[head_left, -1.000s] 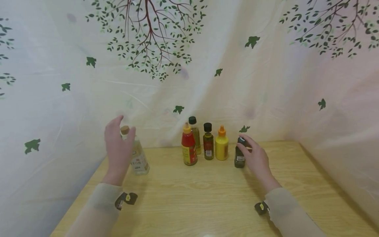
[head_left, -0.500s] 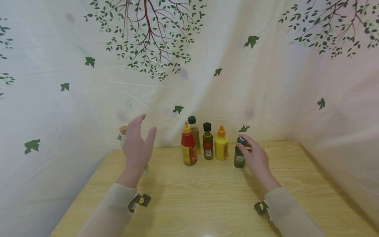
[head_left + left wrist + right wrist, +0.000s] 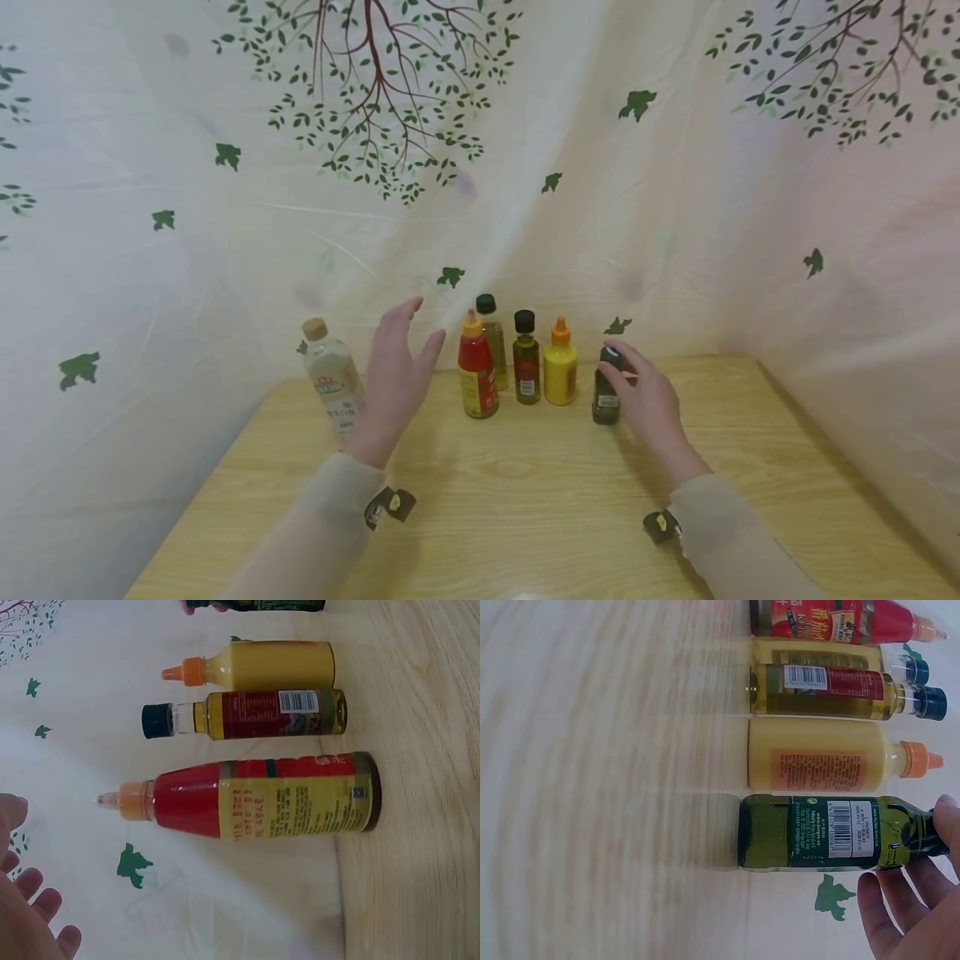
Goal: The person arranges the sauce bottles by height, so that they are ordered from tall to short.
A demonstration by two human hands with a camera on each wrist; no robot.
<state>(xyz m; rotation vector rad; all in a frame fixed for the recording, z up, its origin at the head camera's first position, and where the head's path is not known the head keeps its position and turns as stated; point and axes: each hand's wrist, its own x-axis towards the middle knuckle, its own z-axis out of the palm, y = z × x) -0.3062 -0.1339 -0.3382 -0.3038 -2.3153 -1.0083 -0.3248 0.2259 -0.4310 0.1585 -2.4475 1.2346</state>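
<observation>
Small curtained-off nook; building beyond hidden, so home or studio unclear. Pale, glossy, creased sheet curtain (image 3: 517, 242), printed with brown-stemmed leafy branches (image 3: 380, 79) and dark-green leaf shapes (image 3: 637, 104), surrounds light wood-grain table (image 3: 510, 508) behind and both sides. Kitchen-type goods standing there: red bottle with yellow label (image 3: 478, 379), yellow orange-nozzled squeeze bottle (image 3: 560, 372), dark-green glass bottle (image 3: 772, 832).

wood-grain table (image 3: 510, 508) bears | clear bottle (image 3: 333, 375) | red bottle (image 3: 477, 367) | rear bottle (image 3: 497, 343) | red-labelled bottle (image 3: 527, 367) | yellow bottle (image 3: 560, 373) | green bottle (image 3: 606, 402)
</observation>
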